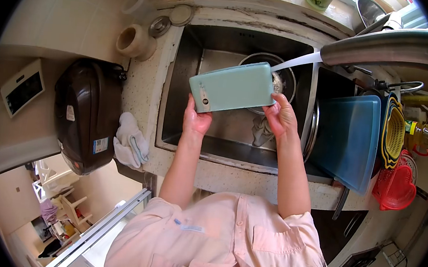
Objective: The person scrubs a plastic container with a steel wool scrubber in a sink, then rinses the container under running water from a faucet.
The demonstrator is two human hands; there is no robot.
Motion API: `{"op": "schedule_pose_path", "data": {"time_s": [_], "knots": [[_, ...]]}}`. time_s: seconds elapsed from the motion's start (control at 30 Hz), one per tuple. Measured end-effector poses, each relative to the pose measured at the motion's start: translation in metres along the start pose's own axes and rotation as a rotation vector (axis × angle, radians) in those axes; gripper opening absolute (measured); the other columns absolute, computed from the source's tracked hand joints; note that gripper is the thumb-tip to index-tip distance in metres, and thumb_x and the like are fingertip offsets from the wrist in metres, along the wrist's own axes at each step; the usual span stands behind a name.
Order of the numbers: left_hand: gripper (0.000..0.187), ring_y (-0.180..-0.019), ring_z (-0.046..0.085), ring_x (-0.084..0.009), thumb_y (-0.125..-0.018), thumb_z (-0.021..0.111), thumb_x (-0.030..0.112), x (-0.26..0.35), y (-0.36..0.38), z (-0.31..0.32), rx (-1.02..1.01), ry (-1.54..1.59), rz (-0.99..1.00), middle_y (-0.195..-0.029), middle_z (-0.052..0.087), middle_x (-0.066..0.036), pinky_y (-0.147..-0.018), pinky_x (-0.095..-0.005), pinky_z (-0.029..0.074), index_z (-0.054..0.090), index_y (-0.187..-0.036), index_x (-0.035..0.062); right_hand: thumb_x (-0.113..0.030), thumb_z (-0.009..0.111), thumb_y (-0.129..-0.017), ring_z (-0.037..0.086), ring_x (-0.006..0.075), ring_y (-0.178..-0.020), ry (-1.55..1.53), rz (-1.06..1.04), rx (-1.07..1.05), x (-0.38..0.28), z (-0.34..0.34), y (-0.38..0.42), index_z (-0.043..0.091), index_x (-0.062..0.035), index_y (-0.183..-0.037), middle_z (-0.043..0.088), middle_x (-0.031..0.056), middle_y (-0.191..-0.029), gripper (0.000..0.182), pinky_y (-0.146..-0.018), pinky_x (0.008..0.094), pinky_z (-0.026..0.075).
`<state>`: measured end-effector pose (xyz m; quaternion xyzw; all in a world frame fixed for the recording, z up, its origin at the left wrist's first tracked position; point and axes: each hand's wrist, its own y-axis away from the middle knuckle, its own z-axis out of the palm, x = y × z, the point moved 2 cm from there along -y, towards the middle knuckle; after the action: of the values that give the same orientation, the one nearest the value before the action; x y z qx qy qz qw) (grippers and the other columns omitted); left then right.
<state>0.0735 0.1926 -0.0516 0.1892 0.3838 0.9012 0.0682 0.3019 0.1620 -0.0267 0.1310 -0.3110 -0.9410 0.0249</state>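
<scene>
Both my hands hold a pale green rectangular plastic box (236,87) over the steel sink (214,128). My left hand (196,119) grips its lower left corner, and my right hand (281,116) grips the lower right one. A small dark mark shows on the box's face near the left end. Water (296,62) streams from the tap (379,49) onto or just behind its upper right corner. Behind the box a round metal basin (292,79) stands in the sink, partly hidden. A greyish cloth (262,131) hangs below it, close to my right hand.
On the right are a blue cutting board (348,140), a yellow basket (393,131), a red basket (396,187) and an oil bottle (423,139). Left of the sink stand a brown appliance (86,114), a folded towel (131,141) and a beige pot (135,41).
</scene>
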Motion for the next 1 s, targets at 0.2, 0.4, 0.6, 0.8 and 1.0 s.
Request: {"op": "schedule_pose_path", "data": {"time_s": [0.2,0.4,0.6,0.8,1.0], "knots": [[0.023,-0.096,0.06,-0.0185,-0.089,0.053,0.024,-0.002,0.008,0.019,-0.021,-0.012,0.026,-0.104,0.063,-0.004,-0.084,-0.0321,0.05,0.058,-0.103,0.0067,-0.004,0.052,-0.079,0.055,0.0236,-0.097,0.058,-0.014,0.038,-0.008,0.004,-0.019,0.044,0.0085,-0.107,0.054,0.0162,-0.107,0.032,-0.088,0.033,0.046],[0.023,-0.096,0.059,-0.019,-0.089,0.052,0.024,-0.005,0.021,0.032,0.088,-0.044,0.095,-0.104,0.062,-0.005,-0.085,-0.0316,0.05,0.057,-0.102,0.0059,-0.013,0.058,-0.078,0.05,0.0241,-0.107,0.531,-0.01,0.137,-0.019,0.021,-0.019,0.044,0.002,-0.12,0.05,0.0145,-0.119,0.047,-0.091,0.0324,0.04],[0.027,-0.096,0.059,-0.0175,-0.09,0.052,0.026,0.0,0.038,0.039,0.084,-0.106,0.17,-0.104,0.061,-0.005,-0.084,-0.03,0.05,0.056,-0.104,0.0039,-0.023,0.065,-0.074,0.051,0.0157,-0.1,1.084,-0.427,0.044,-0.014,0.032,-0.023,0.044,-0.001,-0.126,0.052,0.0133,-0.117,0.06,-0.084,0.0279,0.041],[0.04,-0.102,0.054,-0.0188,-0.088,0.055,0.03,0.001,0.046,0.047,0.036,-0.201,0.224,-0.111,0.056,-0.008,-0.088,-0.0309,0.046,0.05,-0.113,-0.0011,-0.016,0.066,-0.076,0.054,0.0136,-0.092,1.013,-0.228,0.004,-0.014,0.031,-0.038,0.049,-0.0017,-0.122,0.058,0.0081,-0.106,0.051,-0.082,0.0267,0.041],[0.04,-0.102,0.054,-0.018,-0.087,0.056,0.03,-0.001,0.041,0.047,0.061,-0.201,0.207,-0.111,0.056,-0.008,-0.088,-0.0303,0.046,0.05,-0.113,-0.0008,-0.016,0.062,-0.079,0.055,0.0122,-0.088,1.044,-0.188,0.014,-0.017,0.032,-0.034,0.05,-0.0016,-0.121,0.06,0.0053,-0.104,0.047,-0.075,0.025,0.042]]}}
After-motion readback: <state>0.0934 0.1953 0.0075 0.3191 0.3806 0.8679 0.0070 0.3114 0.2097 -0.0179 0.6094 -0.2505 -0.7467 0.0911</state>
